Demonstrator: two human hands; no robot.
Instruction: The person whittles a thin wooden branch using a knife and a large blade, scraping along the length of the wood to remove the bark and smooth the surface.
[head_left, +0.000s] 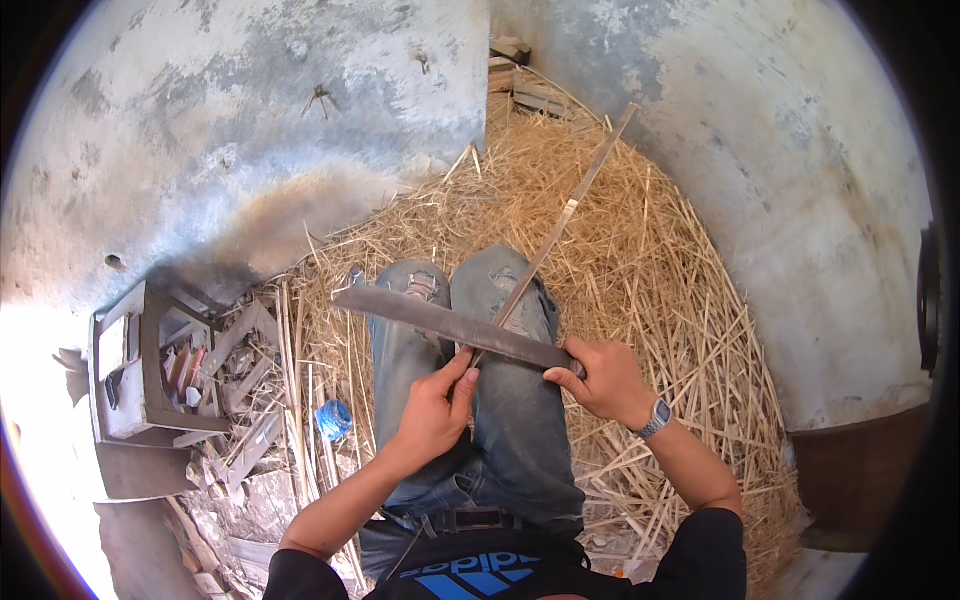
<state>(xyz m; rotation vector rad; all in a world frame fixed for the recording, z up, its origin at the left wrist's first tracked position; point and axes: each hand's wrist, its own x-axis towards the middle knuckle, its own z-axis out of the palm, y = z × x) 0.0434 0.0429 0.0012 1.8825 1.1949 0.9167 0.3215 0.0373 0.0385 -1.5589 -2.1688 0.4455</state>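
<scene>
Between stained walls [380, 70], above a straw-strewn floor [650, 290], our right hand [608, 380] grips a machete [440, 318] over our denim-clad knees [495, 275], our left hand [432, 408] pinching a long wooden strip [570, 208] crossing beneath it, with a box-like cabinet [128, 405] at left.

Hands [605, 380]: bare
Watch [656, 418]: silver-coloured, rectangular face, right wrist
Shirt [590, 568]: black, short-sleeved, blue lettering [475, 563] and slanted blue stripes [478, 584] on the front
Jeans [520, 420]: faded blue, ripped at both knees
Belt [440, 522]: dark, rectangular buckle [478, 519]

The right fingers [580, 348] seemingly hide the handle of the blade [450, 323]
</scene>
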